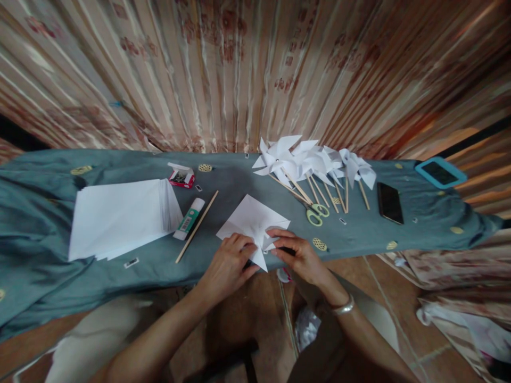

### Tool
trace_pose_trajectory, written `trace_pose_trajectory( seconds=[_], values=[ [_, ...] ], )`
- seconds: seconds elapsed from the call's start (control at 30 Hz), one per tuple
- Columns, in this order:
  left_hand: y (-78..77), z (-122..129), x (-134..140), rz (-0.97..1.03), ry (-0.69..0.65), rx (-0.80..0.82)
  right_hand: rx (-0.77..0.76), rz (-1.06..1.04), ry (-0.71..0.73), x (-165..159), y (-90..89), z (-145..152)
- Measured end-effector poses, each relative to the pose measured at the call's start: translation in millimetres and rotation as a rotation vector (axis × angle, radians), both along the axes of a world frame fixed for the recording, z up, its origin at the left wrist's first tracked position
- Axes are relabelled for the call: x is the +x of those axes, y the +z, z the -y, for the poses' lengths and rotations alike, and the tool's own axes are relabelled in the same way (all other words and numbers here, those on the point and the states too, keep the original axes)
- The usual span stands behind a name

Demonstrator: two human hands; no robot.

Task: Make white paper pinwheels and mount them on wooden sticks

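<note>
A square sheet of white paper (249,211), cut in from its corners, lies near the table's front edge. My left hand (230,260) is closed on its near left part, fingers bent at a cut flap. My right hand (297,255) pinches a flap at the right between thumb and fingers. One pointed flap sticks out toward me between the hands. Left of the paper lie a wooden stick (197,226) and a green and white glue stick (189,219). Green-handled scissors (317,214) rest to the right, their blades partly hidden among sticks.
Several finished white paper pinwheels (279,159) on sticks lie at the back right. A stack of white paper (120,215) and an open red box of small pins (181,176) are at left. A black phone (390,203) and a blue-framed device (441,173) lie right. A curtain (223,74) hangs behind.
</note>
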State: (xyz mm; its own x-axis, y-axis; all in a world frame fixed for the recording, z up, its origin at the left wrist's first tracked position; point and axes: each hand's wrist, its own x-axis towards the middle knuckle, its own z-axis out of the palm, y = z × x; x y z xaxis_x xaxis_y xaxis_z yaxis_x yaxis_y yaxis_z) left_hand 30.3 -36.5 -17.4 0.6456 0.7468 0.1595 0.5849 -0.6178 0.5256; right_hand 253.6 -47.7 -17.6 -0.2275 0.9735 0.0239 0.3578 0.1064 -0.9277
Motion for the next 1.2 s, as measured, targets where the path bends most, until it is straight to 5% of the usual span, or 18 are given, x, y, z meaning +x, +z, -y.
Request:
trace_pose_trajectory(
  seconds=[0.67,0.93,1.2],
  values=[
    [8.6,3.5,2.7,-0.041,0.012,-0.065,-0.002,0.163,-0.200,-11.9,2.7,-8.6],
    [5.8,4.1,4.1,-0.054,0.005,-0.068,0.245,0.333,-0.096,-13.7,2.3,-8.6],
    [5.9,5.1,5.1,-0.059,0.019,-0.040,0.332,0.331,0.007,-17.4,1.4,-7.6]
  ],
)
